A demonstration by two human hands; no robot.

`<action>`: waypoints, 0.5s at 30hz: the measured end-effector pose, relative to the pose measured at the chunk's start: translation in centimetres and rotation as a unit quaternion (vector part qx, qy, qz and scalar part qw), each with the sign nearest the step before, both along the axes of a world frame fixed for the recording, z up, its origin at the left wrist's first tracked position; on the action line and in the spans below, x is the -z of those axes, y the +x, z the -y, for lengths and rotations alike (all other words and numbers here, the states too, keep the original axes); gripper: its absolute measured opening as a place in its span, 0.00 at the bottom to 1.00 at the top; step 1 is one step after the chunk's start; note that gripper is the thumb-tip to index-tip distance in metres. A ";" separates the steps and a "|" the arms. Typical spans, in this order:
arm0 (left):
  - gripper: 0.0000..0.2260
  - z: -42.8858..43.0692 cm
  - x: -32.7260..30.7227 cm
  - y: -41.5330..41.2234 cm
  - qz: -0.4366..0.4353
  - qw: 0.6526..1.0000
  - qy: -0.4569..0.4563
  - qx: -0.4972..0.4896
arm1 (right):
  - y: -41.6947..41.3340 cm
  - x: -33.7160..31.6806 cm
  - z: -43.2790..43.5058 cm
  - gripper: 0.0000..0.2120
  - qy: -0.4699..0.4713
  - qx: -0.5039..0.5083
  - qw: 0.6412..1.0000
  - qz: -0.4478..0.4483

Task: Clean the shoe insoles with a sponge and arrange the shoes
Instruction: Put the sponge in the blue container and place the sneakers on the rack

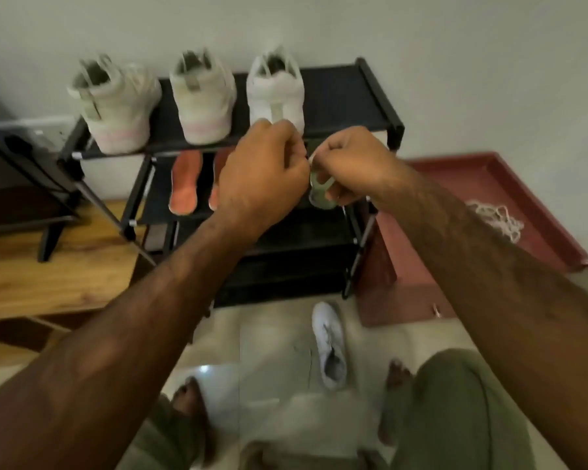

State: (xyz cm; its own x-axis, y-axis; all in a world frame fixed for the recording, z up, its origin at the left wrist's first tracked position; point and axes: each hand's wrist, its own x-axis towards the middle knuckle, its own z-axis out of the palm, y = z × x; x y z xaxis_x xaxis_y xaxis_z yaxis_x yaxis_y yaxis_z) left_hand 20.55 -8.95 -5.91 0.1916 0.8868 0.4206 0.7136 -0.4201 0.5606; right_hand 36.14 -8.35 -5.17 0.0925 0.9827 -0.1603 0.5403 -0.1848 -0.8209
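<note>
Pale green piece (321,195) sat between the two grips, just in front of the rightmost shoe's (275,89) heel. Looked like an insole, but too blurred to rule out the sponge.

Right grip (350,164): fingers curled round the piece, thumb under its lower end. Left grip (265,167): fingers curled, tips meeting the piece's top edge. Couldn't tell if it actually pinched or only touched.

Judgement on doing it well: keep one grip on the piece as an anchor and flatten it before wiping or refitting. If refitting, feed it toe-first into the shoe directly beyond the grips, and steady the heel so the shoe doesn't slide off the shelf edge.

Containers:
- Shoe rack (364,96), top shelf: three pale shoes heel-out. The middle shoe (202,103) and outer shoe (116,106) were left of the left grip. Their insides weren't readable.
- Second shelf, below-left of the left grip: orange insoles (185,184), the second half hidden behind that grip.
- Red tray (510,184), right of the right grip: held a loose heap of white laces (496,220).
- Floor, below both grips: one white shoe (330,344), not yet racked.
</note>
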 end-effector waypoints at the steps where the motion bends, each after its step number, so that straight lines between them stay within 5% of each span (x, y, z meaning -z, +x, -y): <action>1: 0.05 1.0 1.7 0.4 0.025 0.997 -0.069 0.017 | 0.1 1.5 1.0 0.10 -0.019 -0.010 1.000 0.008; 5: 0.04 4.9 10.2 1.8 0.072 0.952 -0.297 0.004 | 0.8 10.6 4.8 0.11 -0.120 -0.041 0.991 0.029; 15: 0.08 9.4 28.0 5.5 0.017 0.841 -0.540 0.023 | 3.2 30.2 10.5 0.11 -0.328 -0.037 0.944 0.025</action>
